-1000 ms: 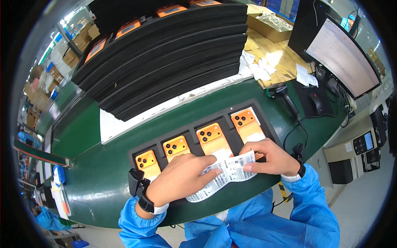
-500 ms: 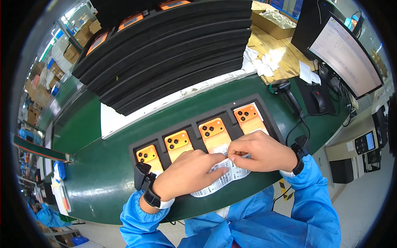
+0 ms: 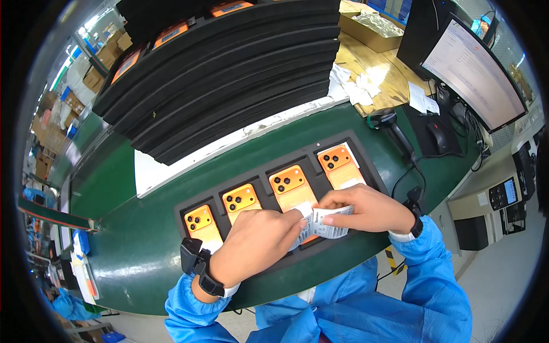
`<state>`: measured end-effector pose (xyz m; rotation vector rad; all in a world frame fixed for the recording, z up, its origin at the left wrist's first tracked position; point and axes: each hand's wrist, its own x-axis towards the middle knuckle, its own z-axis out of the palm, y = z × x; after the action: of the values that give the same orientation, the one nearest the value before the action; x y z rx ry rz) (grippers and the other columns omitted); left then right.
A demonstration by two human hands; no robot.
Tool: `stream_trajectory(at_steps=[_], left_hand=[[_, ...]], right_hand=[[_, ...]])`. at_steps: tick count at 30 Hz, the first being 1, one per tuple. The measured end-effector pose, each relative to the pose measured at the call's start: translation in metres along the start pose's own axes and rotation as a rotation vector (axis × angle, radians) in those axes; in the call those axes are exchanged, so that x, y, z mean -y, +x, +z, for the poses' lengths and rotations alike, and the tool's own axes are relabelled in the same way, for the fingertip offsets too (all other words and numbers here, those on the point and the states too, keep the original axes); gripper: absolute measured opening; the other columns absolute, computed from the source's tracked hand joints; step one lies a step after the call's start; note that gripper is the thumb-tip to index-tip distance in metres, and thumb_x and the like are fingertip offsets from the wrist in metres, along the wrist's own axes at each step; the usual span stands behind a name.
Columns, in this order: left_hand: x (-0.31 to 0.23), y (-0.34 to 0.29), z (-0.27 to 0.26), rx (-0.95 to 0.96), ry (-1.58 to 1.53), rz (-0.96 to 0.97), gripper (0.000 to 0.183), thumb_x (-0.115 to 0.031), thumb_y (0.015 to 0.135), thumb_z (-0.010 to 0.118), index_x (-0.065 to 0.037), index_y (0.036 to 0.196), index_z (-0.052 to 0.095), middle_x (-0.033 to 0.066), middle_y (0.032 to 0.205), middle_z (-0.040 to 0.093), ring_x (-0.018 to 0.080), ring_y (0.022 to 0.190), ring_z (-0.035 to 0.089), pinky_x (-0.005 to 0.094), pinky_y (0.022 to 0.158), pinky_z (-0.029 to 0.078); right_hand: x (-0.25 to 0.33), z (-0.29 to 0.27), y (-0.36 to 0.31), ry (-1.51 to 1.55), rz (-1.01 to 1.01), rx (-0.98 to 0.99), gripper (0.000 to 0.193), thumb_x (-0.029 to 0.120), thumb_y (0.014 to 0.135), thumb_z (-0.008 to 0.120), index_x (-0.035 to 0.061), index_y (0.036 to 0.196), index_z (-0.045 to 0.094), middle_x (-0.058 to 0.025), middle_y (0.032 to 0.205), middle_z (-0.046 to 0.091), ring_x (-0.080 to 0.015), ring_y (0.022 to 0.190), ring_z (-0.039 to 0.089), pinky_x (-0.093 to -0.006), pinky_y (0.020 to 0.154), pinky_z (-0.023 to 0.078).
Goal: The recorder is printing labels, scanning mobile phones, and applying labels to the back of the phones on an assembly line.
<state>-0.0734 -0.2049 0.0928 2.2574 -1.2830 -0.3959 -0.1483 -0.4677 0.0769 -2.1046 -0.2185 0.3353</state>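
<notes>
Several orange smartphones [image 3: 288, 182], camera side up, lie in the cutouts of a black foam tray [image 3: 370, 167] on the green bench. Over the tray's near edge, my left hand [image 3: 256, 240] pinches a white printed label strip [image 3: 303, 230] between thumb and forefinger. My right hand [image 3: 369, 209] grips a white label piece [image 3: 330, 224] right beside it, thumb in front. Whether the two pieces are still joined I cannot tell. Both hands hide the lower parts of the middle phones.
A tall stack of black foam trays [image 3: 229, 74] stands behind. To the right are a barcode scanner [image 3: 394, 131], a mouse [image 3: 438, 139], a monitor [image 3: 474, 74] and a label printer [image 3: 492, 197]. Crumpled white paper [image 3: 361, 90] lies on the wooden surface.
The long label strip has been lifted and bent or parted between my hands. My right hand has turned and now shows its thumb on a label piece.
</notes>
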Motion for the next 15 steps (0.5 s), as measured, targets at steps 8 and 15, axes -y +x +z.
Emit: stream_trajectory(at_steps=[8, 15], left_hand=[[0.005, 0.024, -0.006, 0.255, -0.297, 0.132, 0.026, -0.025, 0.112, 0.057, -0.002, 0.108, 0.069, 0.0201, 0.095, 0.069, 0.0395, 0.096, 0.070, 0.0473, 0.085, 0.054], [0.022, 0.049, 0.046, 0.278, -0.104, 0.291, 0.020, -0.019, 0.111, 0.055, -0.002, 0.114, 0.066, 0.0116, 0.115, 0.068, 0.0319, 0.117, 0.065, 0.0520, 0.119, 0.034]], right_hand=[[-0.058, -0.012, -0.028, 0.244, 0.109, -0.459, 0.028, 0.006, 0.100, 0.075, -0.0033, 0.125, 0.069, -0.0122, 0.103, 0.076, -0.0167, 0.094, 0.075, -0.0325, 0.082, 0.060], [-0.067, -0.004, -0.021, 0.479, 0.051, -0.541, 0.031, 0.006, 0.104, 0.071, 0.0006, 0.134, 0.064, -0.0058, 0.114, 0.069, -0.0105, 0.103, 0.069, -0.0272, 0.085, 0.057]])
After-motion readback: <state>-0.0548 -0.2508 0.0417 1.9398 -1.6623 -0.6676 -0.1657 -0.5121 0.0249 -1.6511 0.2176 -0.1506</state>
